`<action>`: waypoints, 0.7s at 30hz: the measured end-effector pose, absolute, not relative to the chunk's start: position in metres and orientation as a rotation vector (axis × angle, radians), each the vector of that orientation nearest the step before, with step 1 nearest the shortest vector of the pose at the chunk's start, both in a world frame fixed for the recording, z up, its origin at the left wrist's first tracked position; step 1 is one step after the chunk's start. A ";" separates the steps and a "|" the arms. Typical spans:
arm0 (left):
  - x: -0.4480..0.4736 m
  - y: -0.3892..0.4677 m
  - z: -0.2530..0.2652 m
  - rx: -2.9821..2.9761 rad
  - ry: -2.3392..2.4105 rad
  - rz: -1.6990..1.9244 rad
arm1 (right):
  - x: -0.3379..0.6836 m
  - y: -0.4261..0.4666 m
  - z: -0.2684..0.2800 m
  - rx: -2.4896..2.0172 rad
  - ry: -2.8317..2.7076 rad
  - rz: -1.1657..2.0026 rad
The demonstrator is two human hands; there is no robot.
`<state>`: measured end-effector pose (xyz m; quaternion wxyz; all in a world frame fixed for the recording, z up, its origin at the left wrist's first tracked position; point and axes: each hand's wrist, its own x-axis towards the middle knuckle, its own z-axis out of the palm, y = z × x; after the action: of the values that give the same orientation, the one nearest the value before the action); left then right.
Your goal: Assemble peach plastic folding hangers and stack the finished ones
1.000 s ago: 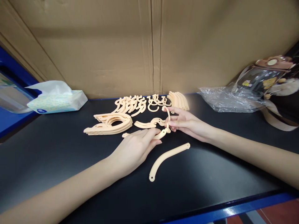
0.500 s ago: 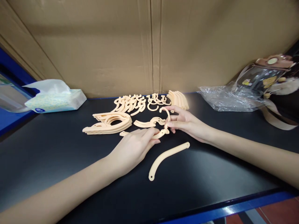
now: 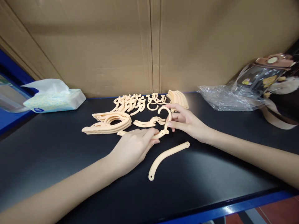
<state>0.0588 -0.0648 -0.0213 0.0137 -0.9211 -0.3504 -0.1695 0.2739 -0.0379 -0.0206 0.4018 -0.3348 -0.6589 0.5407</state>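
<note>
My left hand (image 3: 130,147) is closed on a curved cream hanger arm (image 3: 161,134), whose middle is hidden under the fingers. Between the fingers of my right hand (image 3: 184,123) is a cream hanger hook (image 3: 168,115), its open curve upward. The hook's foot meets the right end of the arm; whether they are locked together I cannot tell. In front of both hands, a loose curved strip (image 3: 163,157) with a hole at each end lies on the black table (image 3: 210,186). Just behind the hands is another curved hanger piece (image 3: 146,123).
Stacked folded hanger parts (image 3: 109,124) lie at left. Farther back are a pile of curved arms (image 3: 130,104), several hooks (image 3: 156,101) and a stack of strips (image 3: 178,99). A tissue pack (image 3: 56,99) stands left; a clear plastic bag (image 3: 229,98) and a bottle (image 3: 263,74) are right.
The hook in my right hand has turned slightly, so its curve shows wider and more face-on. My left hand stays almost where it was on the arm.
</note>
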 end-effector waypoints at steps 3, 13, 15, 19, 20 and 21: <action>0.059 -0.065 -0.022 -2.837 -1.069 -0.522 | 0.273 -0.039 -0.020 -0.853 -1.698 1.313; 0.059 -0.065 -0.021 -2.864 -1.047 -0.575 | 0.275 -0.037 -0.020 -0.859 -1.545 1.516; 0.059 -0.065 -0.021 -2.876 -1.021 -0.603 | 0.275 -0.036 -0.020 -0.837 -1.531 1.560; 0.058 -0.064 -0.023 -2.877 -1.003 -0.616 | 0.277 -0.035 -0.020 -0.790 -1.513 1.597; 0.058 -0.064 -0.023 -2.875 -1.005 -0.619 | 0.278 -0.034 -0.021 -0.787 -1.511 1.593; 0.058 -0.064 -0.023 -2.875 -1.003 -0.624 | 0.278 -0.034 -0.021 -0.789 -1.512 1.589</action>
<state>0.0575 -0.0640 -0.0235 0.0170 -0.9249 -0.3227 -0.2006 0.2780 -0.0341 -0.0209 0.3943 -0.3110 -0.5962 0.6264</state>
